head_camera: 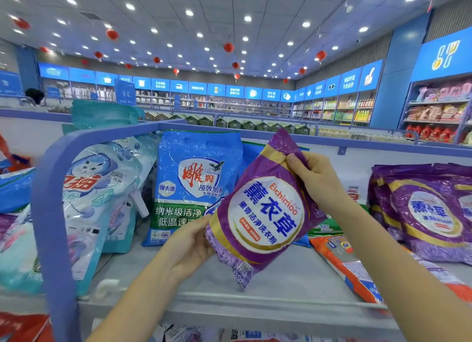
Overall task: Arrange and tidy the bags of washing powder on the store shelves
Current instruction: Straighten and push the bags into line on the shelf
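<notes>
Forearms reach in from below: left hand [189, 242] and right hand [316, 181] hold one purple bag [265, 214] up before the shelf [281, 285].

Grey shelf deck shows bare just under the bag. Matching purple bags [429, 214] stand in a row at the right, well apart from the held one. It likely belongs there, so the move would run rightward, with the right hand nearer. An upright blue bag [194, 186] stands behind. The held bag tilts, long axis from lower left to upper right — glossy purple film, gold bands, a round white label with blue characters, crinkled at the top seal. The left hand grips its lower-left edge; the right pinches the top corner.
</notes>
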Demonstrator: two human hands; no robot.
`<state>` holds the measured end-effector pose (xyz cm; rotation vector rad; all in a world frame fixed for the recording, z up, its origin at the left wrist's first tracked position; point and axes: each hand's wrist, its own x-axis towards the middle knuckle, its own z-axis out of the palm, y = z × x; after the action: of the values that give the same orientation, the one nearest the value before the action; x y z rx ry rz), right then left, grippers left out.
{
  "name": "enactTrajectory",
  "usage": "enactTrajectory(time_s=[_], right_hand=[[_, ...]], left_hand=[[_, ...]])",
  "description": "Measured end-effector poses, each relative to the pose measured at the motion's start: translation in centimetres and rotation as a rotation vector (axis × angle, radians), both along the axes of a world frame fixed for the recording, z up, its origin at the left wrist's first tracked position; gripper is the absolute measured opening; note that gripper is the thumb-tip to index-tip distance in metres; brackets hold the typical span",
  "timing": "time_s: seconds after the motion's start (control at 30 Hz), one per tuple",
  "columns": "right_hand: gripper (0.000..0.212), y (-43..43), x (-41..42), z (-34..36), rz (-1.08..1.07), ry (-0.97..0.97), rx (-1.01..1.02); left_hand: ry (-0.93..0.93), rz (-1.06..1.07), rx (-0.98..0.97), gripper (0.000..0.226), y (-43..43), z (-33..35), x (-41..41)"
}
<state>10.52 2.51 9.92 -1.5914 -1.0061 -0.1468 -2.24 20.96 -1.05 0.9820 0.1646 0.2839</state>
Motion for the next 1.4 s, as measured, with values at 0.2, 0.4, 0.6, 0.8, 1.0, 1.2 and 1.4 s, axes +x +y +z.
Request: enactTrajectory(time_s=[0.2, 0.4, 0.6, 0.8, 1.0, 1.2, 1.4], right_hand=[[0.02, -1.1, 1.4, -0.1, -0.211, -0.307, 0.01], [0.027, -2.0, 1.8, -0.2, -0.35, -0.653, -0.009], [0.017, -1.1, 0.5, 2.9, -0.32, -0.659, -0.018], [0.024, 0.4, 0.0, 5.6, -0.339, -0.604, 0.05], [0.025, -0.5, 0.9, 6.3, -0.394, -0.658, -0.094], [0.027, -1.2, 2.0, 7.1, -0.516, -0.674, -0.232], [0.032, -1.8, 3.0, 7.1, -0.562, -0.566, -0.234]], left_hand=[[-0.12, 0.239, 0.284, 0.009, 0.2, 0.1, -0.9], [-0.143, 0.473, 0.605, 0.022, 0.6, -0.7, -1.0], [-0.104, 0.414, 0.452, 0.019, -0.3, -0.4, -0.9], [-0.18, -0.166, 0.031, 0.066, -3.8, -0.1, -0.8], [-0.153, 0.189, 0.354, 0.029, -5.3, 0.3, 0.2], [-0.222, 0.248, 0.392, 0.033, -6.6, 0.4, 0.0], [-0.249, 0.196, 0.395, 0.071, -6.5, -0.2, 0.0]])
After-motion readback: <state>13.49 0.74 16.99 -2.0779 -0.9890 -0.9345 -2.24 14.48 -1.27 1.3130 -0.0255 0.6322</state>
